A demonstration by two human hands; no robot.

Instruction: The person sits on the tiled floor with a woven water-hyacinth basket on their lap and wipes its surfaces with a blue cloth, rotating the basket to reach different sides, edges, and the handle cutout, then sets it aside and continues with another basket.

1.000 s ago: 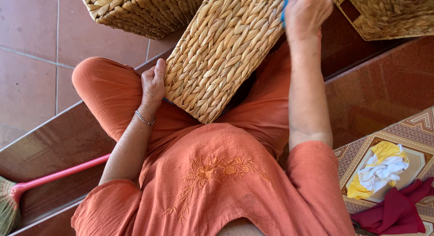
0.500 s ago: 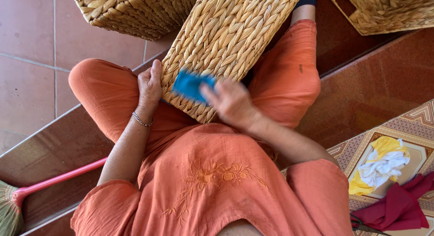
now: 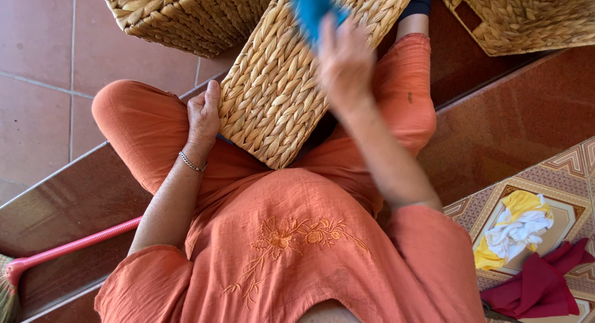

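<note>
Steadying the woven basket edge, left hand; right hand grips blue cloth.

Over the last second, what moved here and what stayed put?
The right hand, gripping a blue cloth, swept down the woven straw basket toward the lap, then back up its side. The left hand kept steadying the basket's edge; basket, pink-handled broom and folded cloths stayed.
</note>
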